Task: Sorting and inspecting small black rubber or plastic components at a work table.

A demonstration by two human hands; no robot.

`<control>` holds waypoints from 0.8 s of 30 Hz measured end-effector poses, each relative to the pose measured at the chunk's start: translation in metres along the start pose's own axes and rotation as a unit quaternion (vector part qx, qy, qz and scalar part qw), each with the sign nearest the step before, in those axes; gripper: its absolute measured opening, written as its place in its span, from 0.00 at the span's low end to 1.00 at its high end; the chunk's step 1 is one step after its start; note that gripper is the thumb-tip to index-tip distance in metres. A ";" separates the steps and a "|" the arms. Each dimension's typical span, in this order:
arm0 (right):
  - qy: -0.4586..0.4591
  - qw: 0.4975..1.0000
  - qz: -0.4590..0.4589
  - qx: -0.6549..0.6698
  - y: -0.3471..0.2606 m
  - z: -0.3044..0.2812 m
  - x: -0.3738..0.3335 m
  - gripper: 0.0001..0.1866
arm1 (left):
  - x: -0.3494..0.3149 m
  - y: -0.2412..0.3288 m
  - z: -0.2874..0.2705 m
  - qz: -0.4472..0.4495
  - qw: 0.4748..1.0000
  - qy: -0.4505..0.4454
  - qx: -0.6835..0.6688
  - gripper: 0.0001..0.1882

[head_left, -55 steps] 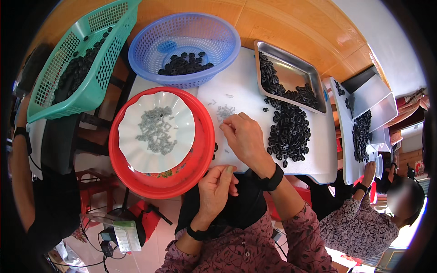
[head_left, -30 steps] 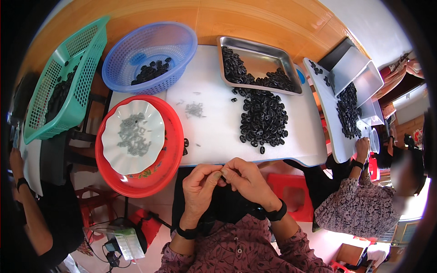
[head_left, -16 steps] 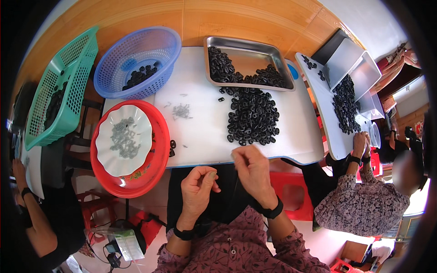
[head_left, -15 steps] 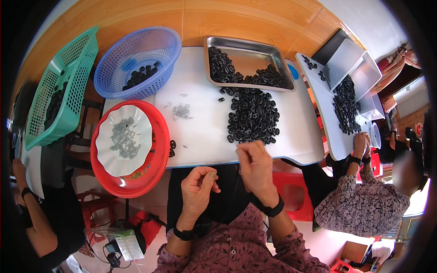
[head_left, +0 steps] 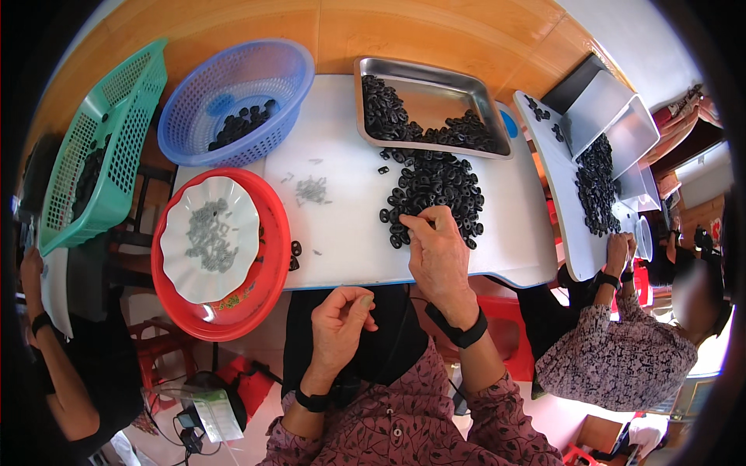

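My right hand [head_left: 441, 260] is over the near left edge of a pile of black oval two-holed pieces [head_left: 443, 186] on the white table. Its thumb and index finger pinch at one of the black pieces, which the fingertips partly cover. Just off the table's near edge, above my lap, my left hand [head_left: 340, 330] is closed, thumb pressed to the bent fingers. What lies in that pinch, if anything, is too small to make out. Small clear slips [head_left: 312, 191] are scattered on the table left of the pile. More fill a white scalloped plate [head_left: 242, 273] set on a red basin [head_left: 167, 291].
Behind the pile stands a steel tray [head_left: 435, 74] of black pieces. A blue basket [head_left: 179, 116] and a green basket [head_left: 74, 225] hold more at the left. A few black pieces [head_left: 295, 255] lie beside the basin. Co-workers sit at both sides; one's hands [head_left: 618, 252] work at the right table [head_left: 579, 252].
My right hand has reached forward from the table's near edge to the pile, and some pieces at its left edge have shifted left. My left hand has stayed nearly still.
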State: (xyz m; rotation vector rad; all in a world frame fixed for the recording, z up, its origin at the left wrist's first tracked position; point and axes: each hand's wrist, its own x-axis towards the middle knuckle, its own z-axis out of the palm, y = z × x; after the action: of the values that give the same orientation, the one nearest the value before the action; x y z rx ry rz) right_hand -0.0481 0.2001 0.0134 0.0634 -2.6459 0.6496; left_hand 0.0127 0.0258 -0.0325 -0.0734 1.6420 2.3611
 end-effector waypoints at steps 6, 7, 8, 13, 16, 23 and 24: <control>-0.022 0.999 -0.028 0.034 0.008 -0.001 -0.003 0.10 | 0.001 0.000 -0.003 0.002 1.000 -0.011 -0.008 0.08; -0.023 0.999 -0.029 0.033 0.010 -0.002 -0.004 0.10 | 0.001 0.000 -0.004 0.001 1.000 -0.011 -0.009 0.08; -0.019 0.999 -0.001 0.043 0.012 -0.004 -0.005 0.10 | 0.001 0.000 -0.004 0.005 1.000 -0.012 -0.003 0.08; 0.010 0.997 0.066 0.032 0.026 -0.009 -0.009 0.06 | 0.001 0.000 -0.003 0.001 1.000 -0.014 -0.014 0.08; 0.021 0.997 0.072 0.035 0.026 -0.013 -0.008 0.06 | 0.001 0.002 -0.004 0.004 1.000 -0.012 -0.006 0.07; 0.009 0.996 0.065 0.060 0.018 -0.010 -0.007 0.05 | 0.001 0.002 -0.002 -0.006 1.000 -0.009 -0.014 0.08; 0.009 0.996 0.065 0.060 0.017 -0.009 -0.006 0.05 | 0.001 0.002 -0.003 -0.007 1.000 -0.008 -0.017 0.08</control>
State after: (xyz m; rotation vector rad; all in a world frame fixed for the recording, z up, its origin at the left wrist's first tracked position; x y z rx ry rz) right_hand -0.0418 0.2187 0.0108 -0.0806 -2.6083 0.8488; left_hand 0.0111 0.0231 -0.0321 -0.0714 1.5900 2.3733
